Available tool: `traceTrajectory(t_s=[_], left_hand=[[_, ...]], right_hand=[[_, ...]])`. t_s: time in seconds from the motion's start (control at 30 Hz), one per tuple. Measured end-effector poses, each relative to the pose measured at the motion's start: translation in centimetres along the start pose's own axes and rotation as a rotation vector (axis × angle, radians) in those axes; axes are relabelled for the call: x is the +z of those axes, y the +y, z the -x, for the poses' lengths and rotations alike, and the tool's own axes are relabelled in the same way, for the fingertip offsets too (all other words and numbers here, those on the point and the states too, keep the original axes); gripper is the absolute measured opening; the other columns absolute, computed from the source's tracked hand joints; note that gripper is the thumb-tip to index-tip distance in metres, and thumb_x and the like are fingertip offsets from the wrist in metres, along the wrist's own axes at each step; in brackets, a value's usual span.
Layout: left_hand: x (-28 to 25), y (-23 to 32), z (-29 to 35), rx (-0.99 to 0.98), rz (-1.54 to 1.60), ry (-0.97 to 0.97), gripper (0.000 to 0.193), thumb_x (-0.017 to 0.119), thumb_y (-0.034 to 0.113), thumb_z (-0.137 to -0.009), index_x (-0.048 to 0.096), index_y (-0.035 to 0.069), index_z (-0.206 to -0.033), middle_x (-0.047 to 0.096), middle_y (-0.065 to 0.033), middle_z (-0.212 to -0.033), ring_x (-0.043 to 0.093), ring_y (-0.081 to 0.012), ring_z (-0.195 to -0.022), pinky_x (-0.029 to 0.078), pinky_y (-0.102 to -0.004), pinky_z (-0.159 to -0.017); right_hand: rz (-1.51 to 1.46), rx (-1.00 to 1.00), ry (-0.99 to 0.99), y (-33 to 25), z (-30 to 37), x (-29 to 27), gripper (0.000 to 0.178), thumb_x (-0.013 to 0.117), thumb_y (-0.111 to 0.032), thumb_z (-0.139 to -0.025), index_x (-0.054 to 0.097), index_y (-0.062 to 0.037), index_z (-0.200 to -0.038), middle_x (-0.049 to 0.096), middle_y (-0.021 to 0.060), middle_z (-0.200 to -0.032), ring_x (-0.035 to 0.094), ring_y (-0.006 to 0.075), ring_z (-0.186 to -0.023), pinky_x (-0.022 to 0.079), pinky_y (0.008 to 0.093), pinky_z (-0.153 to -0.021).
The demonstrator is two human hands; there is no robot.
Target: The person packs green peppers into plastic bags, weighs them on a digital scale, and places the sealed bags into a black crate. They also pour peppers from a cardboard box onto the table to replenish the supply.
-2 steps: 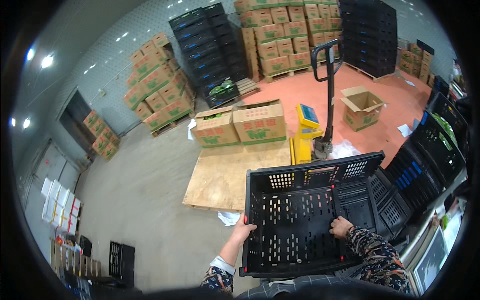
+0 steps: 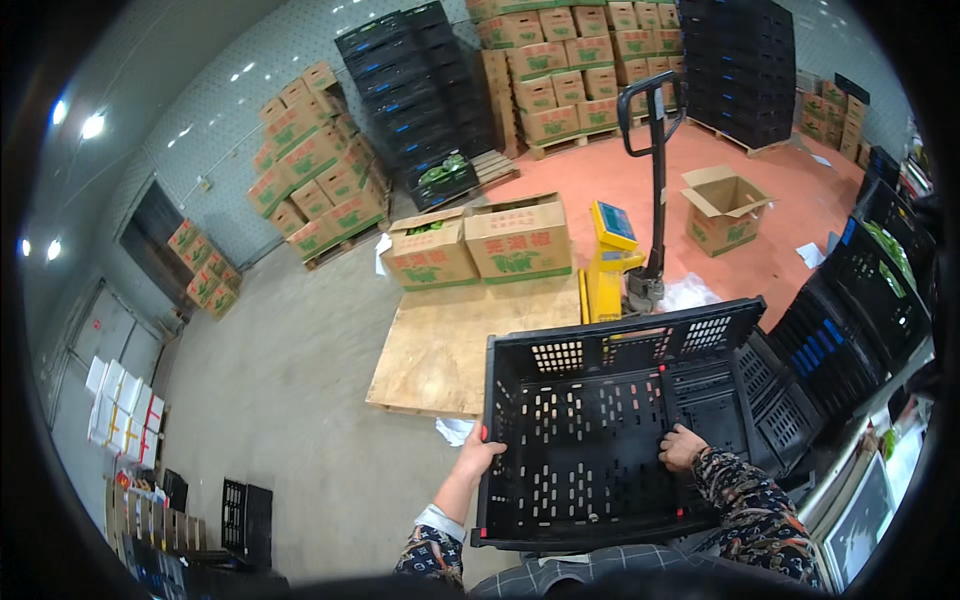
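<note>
A black plastic crate point(image 2: 575, 455) with a slotted floor and lattice walls is tilted in front of me. My left hand point(image 2: 477, 452) grips its left wall, thumb over the rim and fingers on the outside. At the crate's right edge, my right hand point(image 2: 682, 448) is closed with fingers curled round that edge; part of the grip is hidden. Beneath and right of it lie more folded black crates point(image 2: 790, 420). Red tabs mark some of the crate's corners.
Ahead, a wooden pallet point(image 2: 425, 355) carries two cardboard boxes point(image 2: 518, 240). Behind the crate stand a yellow scale point(image 2: 606, 280) and a pallet jack handle point(image 2: 658, 180). An open carton point(image 2: 724, 225) sits on the red floor. Stacked black crates point(image 2: 830, 340) rise at right.
The crate and my left hand have shifted slightly to the left. My right hand has risen a little with the crate's edge; both grips stay the same.
</note>
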State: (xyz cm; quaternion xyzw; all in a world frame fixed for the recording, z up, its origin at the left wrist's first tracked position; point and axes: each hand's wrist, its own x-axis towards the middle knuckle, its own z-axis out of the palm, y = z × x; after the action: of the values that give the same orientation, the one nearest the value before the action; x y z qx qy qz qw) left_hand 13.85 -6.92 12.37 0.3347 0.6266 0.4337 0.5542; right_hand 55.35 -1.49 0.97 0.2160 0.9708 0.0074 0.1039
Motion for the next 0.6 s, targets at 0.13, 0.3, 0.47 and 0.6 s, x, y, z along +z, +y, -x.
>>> traceTrajectory(t_s=[0.13,0.3,0.47,0.6], left_hand=[[0.2,0.0,-0.8,-0.001,0.026,-0.012,0.056,0.056,-0.013,-0.066,0.044,0.005,-0.118,0.059,-0.0069,-0.099,0.058,-0.0188,-0.087,0.048,-0.0303,-0.076],[-0.1,0.6,-1.3,-0.054,-0.062,0.064,0.052,0.062,-0.010,-0.065,0.048,0.001,-0.114,0.060,-0.0068,-0.096,0.059,-0.0184,-0.082,0.049,-0.0302,-0.075],[-0.6,0.6,-1.4,-0.061,-0.108,0.030,0.035,0.063,-0.006,-0.067,0.055,0.004,-0.100,0.060,-0.0029,-0.085,0.057,-0.0147,-0.075,0.047,-0.0285,-0.067],[-0.5,-0.1,-2.3,-0.067,-0.101,0.016,0.031,0.061,-0.007,-0.068,0.055,0.005,-0.095,0.060,-0.0024,-0.082,0.057,-0.0149,-0.073,0.047,-0.0291,-0.066]], right_hand=[[0.029,-0.010,0.081,0.3,1.0,-1.0,0.016,0.055,-0.029,-0.072,0.061,-0.0154,-0.067,0.057,-0.0018,-0.073,0.053,0.0169,-0.080,0.033,0.0398,-0.085],[0.159,-0.049,-0.157,-0.6,-1.2,-2.6,0.017,0.056,-0.030,-0.073,0.066,-0.0156,-0.071,0.062,-0.0026,-0.080,0.053,0.0162,-0.082,0.030,0.0423,-0.090],[-0.006,0.211,-0.420,-1.3,-2.6,-2.4,0.018,0.056,-0.028,-0.075,0.066,-0.0131,-0.071,0.064,0.0042,-0.071,0.057,0.0205,-0.070,0.037,0.0348,-0.074],[-0.075,0.359,-0.377,-0.4,0.2,-7.9,0.017,0.056,-0.027,-0.070,0.067,-0.0141,-0.073,0.066,0.0031,-0.076,0.061,0.0156,-0.075,0.037,0.0301,-0.074]])
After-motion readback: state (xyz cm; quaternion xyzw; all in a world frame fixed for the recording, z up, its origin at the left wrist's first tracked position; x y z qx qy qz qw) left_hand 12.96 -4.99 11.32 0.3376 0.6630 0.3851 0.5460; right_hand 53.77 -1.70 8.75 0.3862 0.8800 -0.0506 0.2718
